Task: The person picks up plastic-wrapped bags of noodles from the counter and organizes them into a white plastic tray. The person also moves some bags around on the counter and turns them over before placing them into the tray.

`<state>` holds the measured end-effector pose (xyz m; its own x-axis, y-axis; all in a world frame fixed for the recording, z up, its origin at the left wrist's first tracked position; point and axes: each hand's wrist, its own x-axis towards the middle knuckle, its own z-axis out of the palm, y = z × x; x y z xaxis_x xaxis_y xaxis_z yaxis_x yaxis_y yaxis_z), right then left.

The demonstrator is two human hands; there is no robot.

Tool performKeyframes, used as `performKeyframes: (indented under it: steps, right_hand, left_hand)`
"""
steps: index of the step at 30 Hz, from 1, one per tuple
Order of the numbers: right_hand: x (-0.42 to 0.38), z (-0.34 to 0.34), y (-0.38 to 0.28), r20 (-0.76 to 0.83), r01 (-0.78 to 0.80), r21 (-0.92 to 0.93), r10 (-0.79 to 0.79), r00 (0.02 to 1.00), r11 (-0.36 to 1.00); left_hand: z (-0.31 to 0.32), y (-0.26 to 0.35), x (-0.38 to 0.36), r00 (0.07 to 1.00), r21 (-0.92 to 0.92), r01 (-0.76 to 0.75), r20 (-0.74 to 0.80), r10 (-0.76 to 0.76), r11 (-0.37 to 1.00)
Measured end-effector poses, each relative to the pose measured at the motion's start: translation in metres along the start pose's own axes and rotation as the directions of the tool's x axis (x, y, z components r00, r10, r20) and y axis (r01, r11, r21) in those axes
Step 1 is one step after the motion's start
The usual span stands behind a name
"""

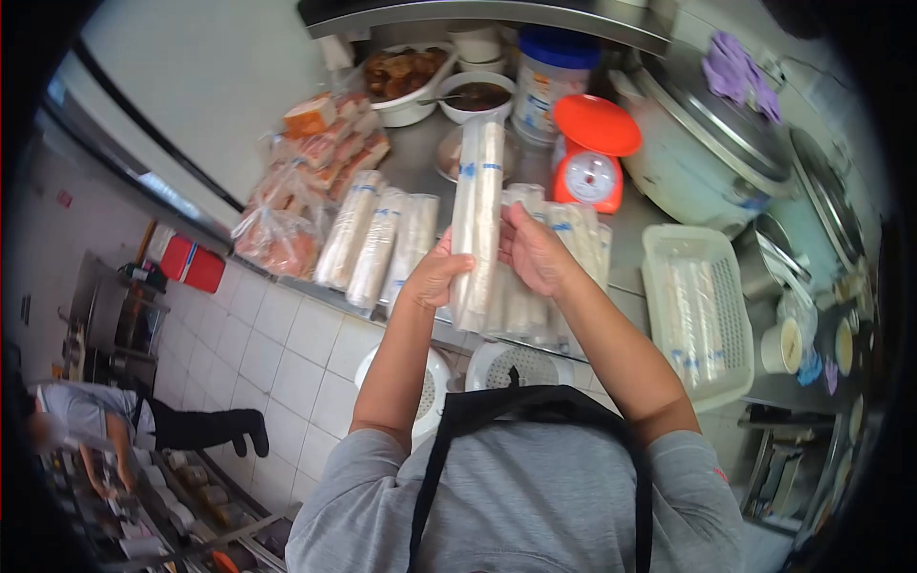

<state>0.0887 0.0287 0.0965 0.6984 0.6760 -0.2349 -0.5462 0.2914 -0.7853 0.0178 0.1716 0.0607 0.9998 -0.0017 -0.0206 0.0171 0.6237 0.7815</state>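
Observation:
My left hand grips a long clear plastic pack of white sticks from its left side, thumb across the front. The pack stands out above the counter, its upper end near a bowl of dark sauce. At the pack's right side is my right hand, fingers partly bent and partly hidden behind it; whether they touch it is unclear. Similar packs lie side by side to the left, and more packs lie under and beside my right hand.
An orange scale stands behind the packs, near a blue-lidded tub. Bagged meat lies at left, a pale basket with packs at right. Large lidded pots stand back right. Another person works at far left.

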Motion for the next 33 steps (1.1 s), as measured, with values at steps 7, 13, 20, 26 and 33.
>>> performKeyframes:
  steps: [7,13,20,26,33]
  right_hand:
    - [-0.089,-0.085,-0.053,-0.231,0.340,-0.482,-0.491,0.840,0.807]
    - [-0.173,-0.195,-0.098,-0.338,0.164,-0.801,-0.662,0.669,0.575]
    - [-0.152,-0.272,-0.035,-0.541,-0.262,-0.664,-0.207,0.815,0.700]
    - [-0.158,-0.220,-0.039,-0.523,-0.572,-0.813,-0.297,0.799,-0.107]
    - [-0.140,-0.293,-0.007,-0.401,-0.417,-0.908,-0.404,0.822,0.053]
  left_hand:
    - [0.122,-0.089,0.036,0.961,0.362,-0.074,0.276,-0.031,0.929]
    - [0.187,-0.159,0.035,0.930,0.584,0.180,0.162,-0.331,0.792]
    - [0.209,-0.191,0.032,0.928,0.588,0.204,0.138,-0.346,0.783]
    - [0.193,-0.208,0.040,0.949,0.710,0.071,0.168,-0.267,0.700]
    - [0.173,-0.209,0.045,0.928,0.606,-0.066,0.329,-0.175,0.793]
